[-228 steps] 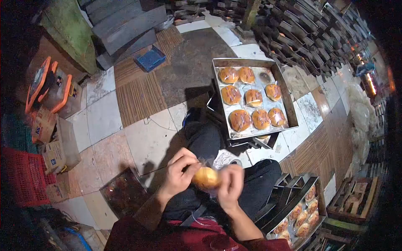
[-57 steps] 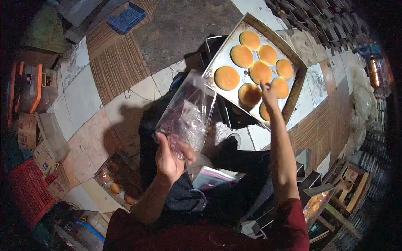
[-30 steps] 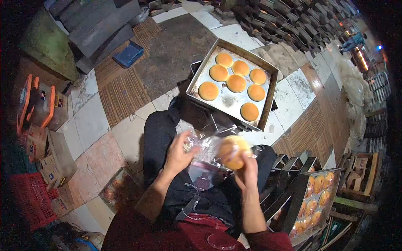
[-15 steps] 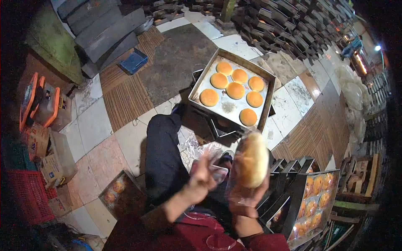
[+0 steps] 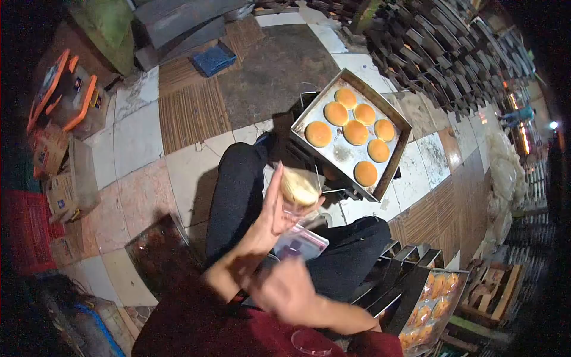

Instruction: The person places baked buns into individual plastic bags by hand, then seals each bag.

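A pale-and-golden bun (image 5: 299, 188) in a clear plastic bag rests in my left hand (image 5: 278, 205), the fingers closed around its sides above my lap. My right hand (image 5: 285, 290) is crossed in front of my body, close to my left wrist, and motion smears its fingers. Below the bun, a stack of clear plastic bags (image 5: 302, 243) lies on my lap. Ahead of me is a square metal tray (image 5: 340, 156) with several round golden buns (image 5: 355, 132) standing on it.
At lower right a metal tray (image 5: 410, 306) holds several bagged buns (image 5: 439, 285). A dark tray (image 5: 160, 253) lies by my left leg. Orange-rimmed bins (image 5: 83, 104), cardboard boxes (image 5: 59, 193) and a red crate (image 5: 27, 229) line the left. A blue tray (image 5: 213, 58) lies farther off.
The bagged bun has passed from my right hand to my left hand. My right hand has moved down and left across my body. The view has shifted slightly.
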Demonstrator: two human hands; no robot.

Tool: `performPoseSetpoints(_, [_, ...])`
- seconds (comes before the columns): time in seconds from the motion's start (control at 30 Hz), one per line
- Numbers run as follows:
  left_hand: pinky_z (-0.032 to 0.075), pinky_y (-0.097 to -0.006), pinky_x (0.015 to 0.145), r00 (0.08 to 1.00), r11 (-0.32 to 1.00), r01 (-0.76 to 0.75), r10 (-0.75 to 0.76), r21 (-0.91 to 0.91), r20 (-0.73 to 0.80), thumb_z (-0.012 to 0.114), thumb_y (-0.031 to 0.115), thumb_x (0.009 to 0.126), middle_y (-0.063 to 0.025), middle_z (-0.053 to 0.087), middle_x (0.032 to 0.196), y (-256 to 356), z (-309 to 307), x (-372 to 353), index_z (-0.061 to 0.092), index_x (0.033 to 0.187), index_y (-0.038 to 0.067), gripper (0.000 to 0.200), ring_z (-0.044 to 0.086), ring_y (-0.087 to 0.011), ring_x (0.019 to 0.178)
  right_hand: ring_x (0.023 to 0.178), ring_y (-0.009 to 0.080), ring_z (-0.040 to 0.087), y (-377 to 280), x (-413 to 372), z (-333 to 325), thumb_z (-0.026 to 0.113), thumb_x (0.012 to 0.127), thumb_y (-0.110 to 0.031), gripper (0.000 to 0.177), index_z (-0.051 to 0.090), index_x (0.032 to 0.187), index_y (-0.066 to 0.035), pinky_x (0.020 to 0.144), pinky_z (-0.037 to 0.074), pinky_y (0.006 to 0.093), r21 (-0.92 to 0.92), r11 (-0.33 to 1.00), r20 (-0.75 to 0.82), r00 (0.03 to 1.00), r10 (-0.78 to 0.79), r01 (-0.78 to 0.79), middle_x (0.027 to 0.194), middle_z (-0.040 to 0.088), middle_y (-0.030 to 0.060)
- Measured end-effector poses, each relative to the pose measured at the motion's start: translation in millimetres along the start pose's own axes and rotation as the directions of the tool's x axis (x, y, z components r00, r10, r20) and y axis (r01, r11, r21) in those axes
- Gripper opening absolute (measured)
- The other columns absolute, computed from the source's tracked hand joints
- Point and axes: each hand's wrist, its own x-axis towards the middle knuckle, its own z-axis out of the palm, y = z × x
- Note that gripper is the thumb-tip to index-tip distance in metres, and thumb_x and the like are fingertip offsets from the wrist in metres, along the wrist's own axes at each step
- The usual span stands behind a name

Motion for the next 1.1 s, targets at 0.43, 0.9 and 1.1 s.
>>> performPoseSetpoints(0.43, [0.050, -0.0485, 0.082, 0.892, 0.914, -0.406, 0.393, 0.014, 0.222, 0.042, 0.053, 0.087, -0.0147, 0.051, 0.114, 32.7, 24.2, -41.5, 0.038, 0.127, 0.010, 0.059, 0.053, -0.0309, 0.105, 0.087, 0.0095, 0.054, 33.3, -21.0, -22.7, 0.063, 0.081, -0.005, 0.027, 0.053, 0.106, -0.001, 0.076, 0.044, 0.0230, 0.741, 0.551, -0.096, 0.752, 0.652, -0.383, 0.096, 0.058, 0.0044])
performPoseSetpoints(0.9, [0.050, -0.0511, 0.079, 0.930, 0.932, -0.361, 0.362, -0.018, 0.061, 0.049, 0.055, 0.082, -0.0154, 0.054, 0.102, 43.4, 26.5, -45.4, 0.048, 0.110, 0.008, 0.055, 0.058, -0.0309, 0.092, 0.067, 0.0257, 0.057, 46.7, -10.2, -21.4, 0.063, 0.076, -0.001, 0.019, 0.047, 0.086, 0.001, 0.058, 0.047, 0.0325, -0.255, 0.948, -0.158, 0.976, 0.152, -0.189, 0.077, 0.055, 0.0133])
performPoseSetpoints(1.1, [0.050, -0.0501, 0.079, 0.824, 0.824, -0.563, 0.553, -0.061, -0.123, 0.052, 0.058, 0.079, -0.0159, 0.053, 0.104, 68.5, 22.6, -25.6, 0.039, 0.117, 0.006, 0.066, 0.056, -0.0304, 0.094, 0.058, 0.0309, 0.054, -36.5, -27.5, -52.4, 0.053, 0.086, -0.033, 0.033, 0.048, 0.088, 0.000, 0.054, 0.043, 0.0388, 0.488, 0.850, 0.827, 0.417, -0.377, -0.199, 0.062, 0.052, 0.0168])
